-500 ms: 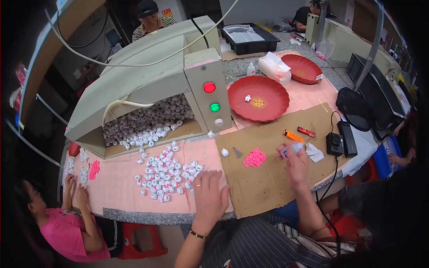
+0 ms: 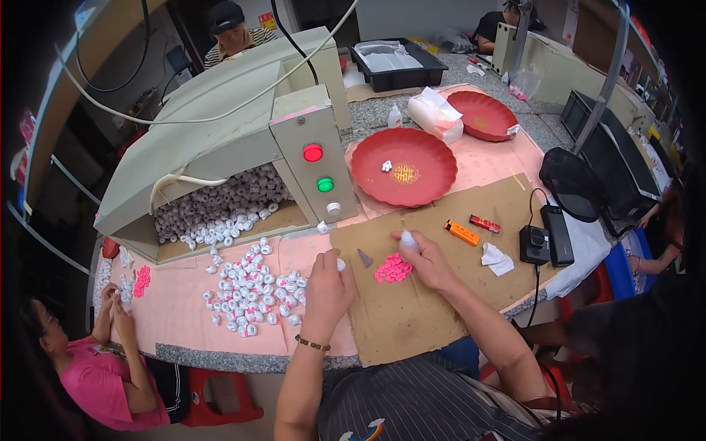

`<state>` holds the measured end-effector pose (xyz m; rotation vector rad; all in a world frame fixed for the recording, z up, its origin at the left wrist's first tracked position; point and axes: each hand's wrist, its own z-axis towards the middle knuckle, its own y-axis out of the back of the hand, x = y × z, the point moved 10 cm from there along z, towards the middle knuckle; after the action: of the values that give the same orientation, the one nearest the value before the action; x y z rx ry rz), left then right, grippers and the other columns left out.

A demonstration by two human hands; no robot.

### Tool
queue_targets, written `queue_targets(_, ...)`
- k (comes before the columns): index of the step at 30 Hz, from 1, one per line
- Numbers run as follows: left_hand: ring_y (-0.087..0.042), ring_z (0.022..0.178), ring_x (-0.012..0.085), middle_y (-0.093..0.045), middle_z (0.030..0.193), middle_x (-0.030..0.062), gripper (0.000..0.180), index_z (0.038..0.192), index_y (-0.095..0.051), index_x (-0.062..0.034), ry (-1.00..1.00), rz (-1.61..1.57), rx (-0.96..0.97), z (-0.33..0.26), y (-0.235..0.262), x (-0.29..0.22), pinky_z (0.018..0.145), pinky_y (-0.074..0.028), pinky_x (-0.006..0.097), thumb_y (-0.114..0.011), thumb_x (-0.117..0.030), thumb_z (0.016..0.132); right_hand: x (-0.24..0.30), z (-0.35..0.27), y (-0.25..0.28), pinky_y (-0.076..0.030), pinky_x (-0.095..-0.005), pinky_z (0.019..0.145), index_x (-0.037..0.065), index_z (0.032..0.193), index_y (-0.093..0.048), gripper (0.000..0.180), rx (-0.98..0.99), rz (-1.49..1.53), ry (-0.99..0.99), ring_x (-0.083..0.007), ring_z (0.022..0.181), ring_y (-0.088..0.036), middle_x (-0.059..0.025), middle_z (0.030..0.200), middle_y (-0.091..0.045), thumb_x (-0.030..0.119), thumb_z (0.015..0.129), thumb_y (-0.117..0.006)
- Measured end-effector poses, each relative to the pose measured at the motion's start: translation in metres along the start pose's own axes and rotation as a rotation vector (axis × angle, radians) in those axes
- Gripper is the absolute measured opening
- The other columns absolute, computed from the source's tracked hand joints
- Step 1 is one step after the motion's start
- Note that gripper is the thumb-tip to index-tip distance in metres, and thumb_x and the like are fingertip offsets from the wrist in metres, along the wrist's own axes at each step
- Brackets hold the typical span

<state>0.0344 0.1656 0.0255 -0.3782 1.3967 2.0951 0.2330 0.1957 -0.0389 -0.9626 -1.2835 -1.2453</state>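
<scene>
My left hand (image 2: pixel 327 290) is closed over the left edge of the brown cardboard (image 2: pixel 412 320), with a small white rounded piece (image 2: pixel 340 264) at its fingertips. My right hand (image 2: pixel 432 266) grips a small translucent squeeze bottle (image 2: pixel 408 239), its thin nozzle tilted up, above the cardboard. Just below the bottle lies a heap of flat pink pieces (image 2: pixel 391 270). Between the two hands rests a grey cone-shaped tip (image 2: pixel 365 257). Left of my left hand, many white rounded pieces (image 2: pixel 254 294), some with pink on them, are spread over pink paper.
A beige machine (image 2: pixel 220 110) with lit buttons stands at the back left. Red scalloped trays (image 2: pixel 368 187) sit behind the cardboard. To the right lie an orange lighter (image 2: pixel 462 232), a red one (image 2: pixel 485 223), a crumpled tissue (image 2: pixel 498 259) and a black box (image 2: pixel 535 245). A person in pink (image 2: pixel 103 375) works at far left.
My right hand has brought the bottle leftward to the pink heap. My left hand has closed its fingers, and the white piece beside the grey tip has left the cardboard.
</scene>
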Motion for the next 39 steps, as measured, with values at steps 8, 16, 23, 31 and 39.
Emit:
queue_targets(8, -0.064, 0.077, 0.0149, -0.063, 0.094, 0.0101, 0.022, 0.103, -0.052, 0.0032, 0.438, -1.169, 0.088, -0.079, -0.021, 0.009, 0.069, -0.053, 0.025, -0.059, 0.008, 0.082, 0.016, -0.021, -0.048, -0.045, -0.0299, 0.083, 0.001, 0.119, -0.056, 0.036, 0.315, -0.070, 0.043, -0.0157, 0.093, -0.058, -0.0077, 0.102, -0.062, 0.022, 0.090, -0.055)
queue_targets(16, -0.064, 0.079, 0.0196, -0.059, 0.106, 0.0148, 0.027, 0.106, -0.053, 0.0058, 0.589, -1.539, 0.123, -0.099, 0.021, 0.000, 0.067, -0.051, 0.029, -0.056, 0.013, 0.080, 0.033, -0.012, -0.016, -0.052, -0.0357, 0.081, -0.002, 0.104, -0.055, 0.021, 0.083, 0.487, 0.069, -0.0203, 0.086, -0.065, -0.0160, 0.098, -0.066, 0.008, 0.086, -0.052)
queue_targets(23, -0.055, 0.071, 0.0212, -0.054, 0.107, 0.0191, 0.024, 0.109, -0.050, 0.0000, 0.232, -1.665, 0.344, -0.077, 0.112, -0.095, 0.058, -0.046, 0.032, -0.054, 0.000, 0.086, 0.067, 0.006, 0.002, -0.053, -0.0286, 0.058, 0.001, 0.094, -0.053, 0.018, -0.015, 0.412, 0.071, -0.0195, 0.066, -0.063, -0.0153, 0.080, -0.064, -0.004, 0.078, -0.062)
queue_targets(31, -0.041, 0.065, 0.0196, -0.044, 0.084, 0.0080, 0.011, 0.103, -0.051, -0.0129, -0.085, -1.209, -0.081, -0.078, 0.188, -0.155, 0.054, -0.039, 0.032, -0.054, -0.014, 0.092, 0.248, -0.094, -0.007, -0.052, -0.0353, 0.053, -0.003, 0.089, -0.061, 0.016, 0.352, 0.624, 0.643, -0.0291, 0.066, -0.064, -0.0205, 0.079, -0.062, -0.001, 0.077, -0.070)
queue_targets(39, -0.038, 0.064, 0.0209, -0.042, 0.074, 0.0056, 0.017, 0.091, -0.047, -0.0181, 0.100, -1.469, 0.159, -0.085, 0.176, -0.157, 0.054, -0.033, 0.034, -0.048, -0.034, 0.096, 0.319, -0.135, -0.018, -0.049, -0.0299, 0.051, 0.001, 0.108, -0.063, 0.019, 0.838, 1.077, 0.775, -0.0297, 0.058, -0.059, -0.0202, 0.115, -0.061, 0.009, 0.092, -0.055)
